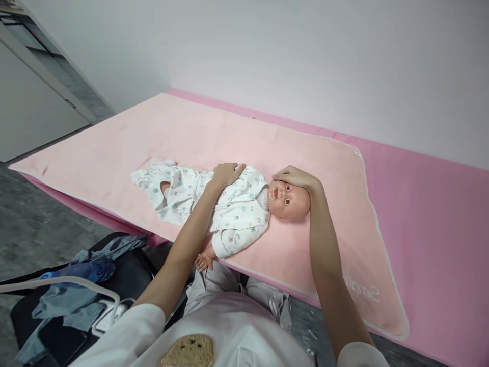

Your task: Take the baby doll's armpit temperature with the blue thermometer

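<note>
A baby doll (239, 199) lies on its back on a pink mat (214, 130), its head toward my right. White printed clothes cover its body and legs, and one doll hand (205, 258) hangs at the near edge. My left hand (228, 174) rests on the far side of the doll's torso, fingers extended over the cloth. At the doll's head (289, 202), my right hand (295, 176) lies along the far side with fingers stretched and slightly curved. Neither hand is closed around anything.
Under the mat is a darker pink table cover (431, 219), set against a white wall (305, 61). Lower left stands a black chair (126, 275) with blue-grey cloth (64, 300) on it. A white curved tube (76, 280) crosses in front of the chair.
</note>
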Demonstrator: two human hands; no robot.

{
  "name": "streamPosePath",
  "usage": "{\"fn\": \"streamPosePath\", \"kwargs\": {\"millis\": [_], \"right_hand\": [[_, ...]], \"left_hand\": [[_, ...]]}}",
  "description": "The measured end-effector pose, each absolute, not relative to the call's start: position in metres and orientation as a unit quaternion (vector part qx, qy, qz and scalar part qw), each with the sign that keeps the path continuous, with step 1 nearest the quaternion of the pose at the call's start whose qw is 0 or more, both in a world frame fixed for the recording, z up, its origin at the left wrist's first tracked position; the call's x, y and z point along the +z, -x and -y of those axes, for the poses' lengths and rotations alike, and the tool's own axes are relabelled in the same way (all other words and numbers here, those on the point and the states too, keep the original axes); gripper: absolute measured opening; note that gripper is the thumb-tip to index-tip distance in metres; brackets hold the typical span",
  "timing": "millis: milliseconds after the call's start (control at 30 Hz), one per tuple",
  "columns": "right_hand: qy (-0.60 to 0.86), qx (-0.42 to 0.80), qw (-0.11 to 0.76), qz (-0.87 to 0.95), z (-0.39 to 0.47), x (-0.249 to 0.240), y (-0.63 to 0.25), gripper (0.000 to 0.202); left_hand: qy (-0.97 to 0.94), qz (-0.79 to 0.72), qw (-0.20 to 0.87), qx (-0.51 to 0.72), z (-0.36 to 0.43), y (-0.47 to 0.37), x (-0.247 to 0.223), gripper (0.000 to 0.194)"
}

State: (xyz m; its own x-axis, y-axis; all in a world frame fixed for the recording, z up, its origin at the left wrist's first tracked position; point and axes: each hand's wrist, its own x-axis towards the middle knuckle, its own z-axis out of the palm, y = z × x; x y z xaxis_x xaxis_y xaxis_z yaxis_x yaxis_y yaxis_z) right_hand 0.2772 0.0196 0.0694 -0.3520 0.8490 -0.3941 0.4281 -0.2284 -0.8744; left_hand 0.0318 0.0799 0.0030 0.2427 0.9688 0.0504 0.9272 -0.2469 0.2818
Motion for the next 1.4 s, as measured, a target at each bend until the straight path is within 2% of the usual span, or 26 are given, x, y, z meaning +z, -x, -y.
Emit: {"fn": "streamPosePath", "kwargs": {"millis": [600,1233,1400], "right_hand": [[0.524,0.542,0.138,0.642,-0.0217,0.0688,-0.2784,0.036],[0.534,0.539,0.169,0.629,-0.0204,0.0688,-0.2794,0.039],[0.513,0.579,0.177,0.609,-0.0213,0.0659,-0.2856,0.038]], "left_hand": [[-0.785,-0.601,0.097,0.114,-0.0792,-0.0317,0.0034,0.065],[-0.782,-0.605,0.097,0.111,-0.0798,-0.0312,0.0020,0.063],[-0.783,-0.604,0.101,0.110,-0.0787,-0.0313,0.0029,0.063]]}}
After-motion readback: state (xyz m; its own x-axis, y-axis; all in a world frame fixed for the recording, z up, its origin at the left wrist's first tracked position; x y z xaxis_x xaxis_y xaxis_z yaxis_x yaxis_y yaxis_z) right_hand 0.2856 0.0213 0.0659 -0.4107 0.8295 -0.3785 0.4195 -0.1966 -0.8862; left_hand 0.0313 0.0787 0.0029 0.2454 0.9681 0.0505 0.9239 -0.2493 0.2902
